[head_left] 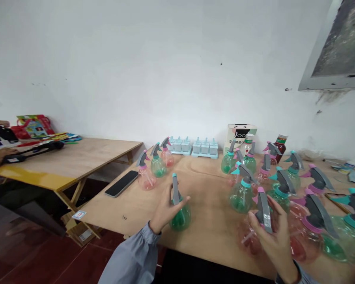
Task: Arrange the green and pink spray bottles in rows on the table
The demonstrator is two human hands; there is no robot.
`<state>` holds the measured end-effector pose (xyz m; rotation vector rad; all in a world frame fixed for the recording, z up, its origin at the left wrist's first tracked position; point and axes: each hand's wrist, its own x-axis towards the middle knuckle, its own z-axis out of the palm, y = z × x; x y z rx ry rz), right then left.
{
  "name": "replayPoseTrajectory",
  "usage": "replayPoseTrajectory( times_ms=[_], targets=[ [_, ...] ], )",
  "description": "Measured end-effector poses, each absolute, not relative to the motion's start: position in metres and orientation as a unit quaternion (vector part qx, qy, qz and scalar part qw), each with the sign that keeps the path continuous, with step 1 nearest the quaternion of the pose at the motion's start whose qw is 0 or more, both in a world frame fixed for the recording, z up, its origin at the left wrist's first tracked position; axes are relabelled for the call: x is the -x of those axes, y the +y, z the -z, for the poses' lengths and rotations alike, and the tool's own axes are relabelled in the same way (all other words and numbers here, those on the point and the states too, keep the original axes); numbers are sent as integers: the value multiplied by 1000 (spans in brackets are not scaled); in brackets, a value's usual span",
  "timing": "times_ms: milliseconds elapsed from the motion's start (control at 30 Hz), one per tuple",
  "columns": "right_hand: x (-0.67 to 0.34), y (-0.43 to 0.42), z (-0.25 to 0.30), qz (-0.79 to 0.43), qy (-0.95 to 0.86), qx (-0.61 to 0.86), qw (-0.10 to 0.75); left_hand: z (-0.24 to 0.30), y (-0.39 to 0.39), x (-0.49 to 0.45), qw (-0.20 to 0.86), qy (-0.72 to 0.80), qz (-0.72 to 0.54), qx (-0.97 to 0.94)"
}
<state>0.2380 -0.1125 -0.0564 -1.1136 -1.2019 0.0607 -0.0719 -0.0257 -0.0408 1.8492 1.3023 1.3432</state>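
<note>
My left hand [167, 209] is closed around the upper part of a green spray bottle [181, 220], which stands near the table's front edge; its thumb lies across the front and the other fingers are partly hidden behind. On the right, my right hand [273, 236] has its thumb and fingers about the grey head of a pink spray bottle [250, 238]. Past the left hand stand another pink spray bottle [147, 179], a green one [158, 166] and a smaller-looking pink one [167, 157]. Several more pink and green spray bottles [241, 197] crowd around the right hand.
A black phone [122, 184] lies at the table's left. Light-blue popsicle moulds [205, 149], a printed box [235, 136] and a dark red bottle [281, 148] stand along the wall. Across a gap is another table [106, 152], where a person's hand [0, 156] rests.
</note>
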Motion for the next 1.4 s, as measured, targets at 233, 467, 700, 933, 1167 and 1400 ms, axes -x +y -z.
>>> replayPoseTrajectory(
  times_ms=[233,467,700,933,1167,1400],
  targets=[
    [-238,-115,77,-21,-528,450,720,17,-37,67,447,351,-483,-666],
    [-238,-117,95,-7,-544,449,708,10,-39,44,494,323,-544,-596],
    [-243,-113,106,15,-556,461,692,4,-43,39,554,268,-552,-563],
    [-249,-116,126,-16,-558,472,682,3,-43,37,575,265,-526,-568],
    [-250,-111,143,-8,-560,477,677,8,-40,32,556,288,-578,-524],
    [-248,-112,141,2,-573,487,660,2,-49,33,510,297,-554,-587]
  ],
)
